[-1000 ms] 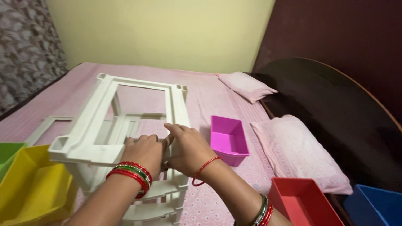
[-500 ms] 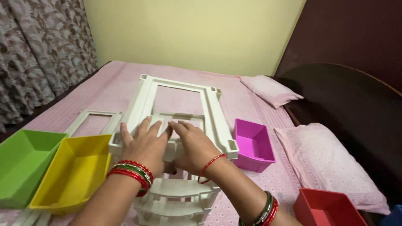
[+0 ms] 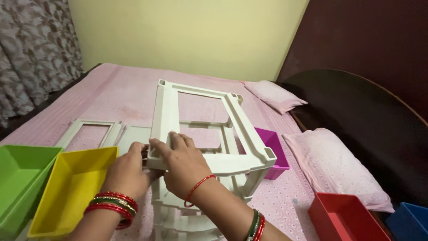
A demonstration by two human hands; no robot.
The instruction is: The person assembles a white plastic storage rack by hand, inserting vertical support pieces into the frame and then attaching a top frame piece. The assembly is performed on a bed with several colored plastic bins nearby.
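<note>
A white plastic rack frame [image 3: 232, 111] with several stacked tiers stands on the pink bed in front of me. My left hand [image 3: 129, 172], with red and green bangles at the wrist, presses against the near left corner of the top tier. My right hand [image 3: 185, 163], with a red thread at the wrist, grips the same near edge of the top frame, its fingers curled over it. Both hands touch at that corner.
A yellow bin [image 3: 73, 189] and a green bin [image 3: 18, 178] lie at the left. A magenta bin [image 3: 274, 149] sits right of the rack, a red bin [image 3: 343, 218] and a blue bin [image 3: 410, 223] at lower right. Flat white frames [image 3: 91, 131], two pillows [image 3: 336, 165] and a dark headboard [image 3: 370, 111] surround them.
Both hands slid left along the near edge to the rack's left corner. The view has swung left, so the bins shifted right in the picture.
</note>
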